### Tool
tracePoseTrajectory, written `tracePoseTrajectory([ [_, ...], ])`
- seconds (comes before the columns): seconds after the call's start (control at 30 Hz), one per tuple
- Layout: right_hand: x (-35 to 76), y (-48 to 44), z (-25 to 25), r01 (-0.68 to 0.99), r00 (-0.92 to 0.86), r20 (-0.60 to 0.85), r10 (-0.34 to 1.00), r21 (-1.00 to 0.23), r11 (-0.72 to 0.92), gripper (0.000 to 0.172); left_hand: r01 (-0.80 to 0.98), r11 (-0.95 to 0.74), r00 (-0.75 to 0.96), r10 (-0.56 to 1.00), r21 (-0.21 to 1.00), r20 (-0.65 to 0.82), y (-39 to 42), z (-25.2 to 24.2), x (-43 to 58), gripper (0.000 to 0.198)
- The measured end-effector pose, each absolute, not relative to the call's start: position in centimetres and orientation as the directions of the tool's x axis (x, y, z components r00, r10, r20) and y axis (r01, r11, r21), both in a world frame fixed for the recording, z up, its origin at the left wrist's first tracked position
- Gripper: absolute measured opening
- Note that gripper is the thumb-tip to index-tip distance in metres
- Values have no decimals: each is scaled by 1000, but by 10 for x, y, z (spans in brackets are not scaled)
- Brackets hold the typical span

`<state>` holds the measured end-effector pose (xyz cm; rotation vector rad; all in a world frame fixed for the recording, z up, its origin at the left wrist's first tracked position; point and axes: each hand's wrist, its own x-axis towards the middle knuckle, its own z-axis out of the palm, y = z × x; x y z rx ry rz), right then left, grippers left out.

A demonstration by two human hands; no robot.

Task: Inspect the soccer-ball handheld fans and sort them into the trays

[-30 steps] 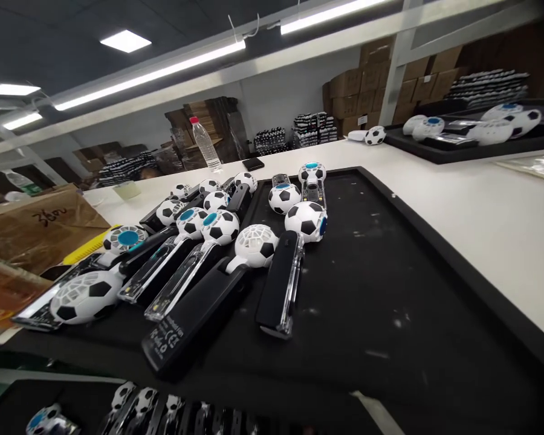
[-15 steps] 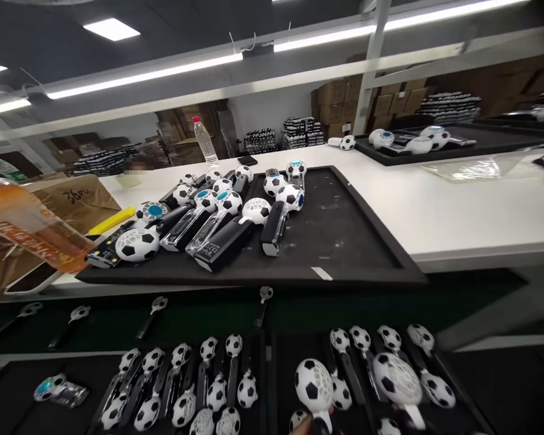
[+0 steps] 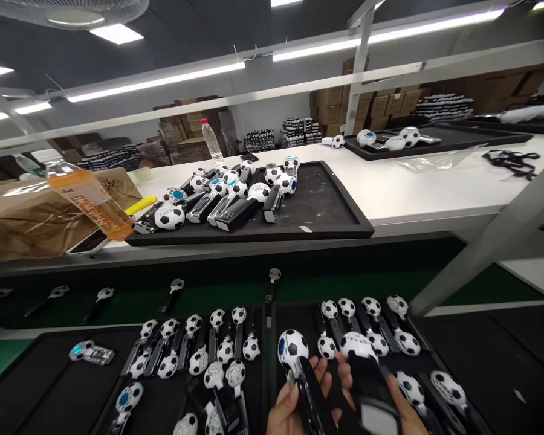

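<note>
At the bottom edge my left hand (image 3: 294, 405) grips the black handle of a soccer-ball handheld fan (image 3: 292, 347), ball head pointing up. Beside it my right hand (image 3: 390, 405) is wrapped round the black handle of a second soccer-ball fan (image 3: 358, 345). Both hands hover over a black tray (image 3: 439, 356) on the lower level, which carries several more ball-headed fans. Only the fingers and part of each palm show.
Another lower black tray (image 3: 49, 393) of fans lies to the left. On the white bench above, a black tray (image 3: 330, 205) carries several fans. An orange drink bottle (image 3: 90, 199), a brown paper bag (image 3: 22, 217) and a slanted metal post (image 3: 489, 248) stand nearby. Green belt (image 3: 372, 284) runs between.
The view has pulled back and tilted down, from the upper tray to the lower trays. My two hands, each holding a fan, have come into view at the bottom.
</note>
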<state>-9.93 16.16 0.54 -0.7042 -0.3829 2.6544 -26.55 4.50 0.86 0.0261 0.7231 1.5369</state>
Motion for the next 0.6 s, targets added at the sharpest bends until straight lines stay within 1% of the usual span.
tracePoseTrajectory([
  [0.1, -115, 151, 25, -356, -800, -392, 454, -297, -886, 49, -898, 59, -161, 878, 435, -451, 39, 26, -260, 56],
  [0.17, -119, 144, 32, -383, -804, -402, 437, -213, -899, 46, -912, 18, -224, 816, 410, -534, 40, 40, -254, 47],
  [0.23, -119, 138, 34, -408, -794, -446, 413, -111, -906, 47, -918, -19, -290, 711, 395, -640, 44, 56, -247, 37],
  [0.3, -116, 132, 34, -449, -764, -503, 404, -35, -893, 51, -920, -44, -331, 621, 390, -711, 49, 69, -240, 36],
  [0.33, -115, 129, 35, -465, -749, -528, 400, -11, -885, 53, -921, -50, -337, 601, 387, -725, 50, 74, -236, 38],
  [0.4, -113, 125, 38, -480, -732, -561, 387, 22, -877, 54, -924, -60, -338, 588, 377, -735, 52, 80, -231, 45],
  [0.5, -112, 121, 43, -503, -718, -576, 390, 44, -863, 49, -927, -66, -336, 583, 370, -739, 53, 82, -225, 54],
  [0.6, -111, 119, 47, -537, -691, -595, 410, 43, -843, 41, -938, -84, -317, 607, 338, -729, 53, 85, -221, 53],
])
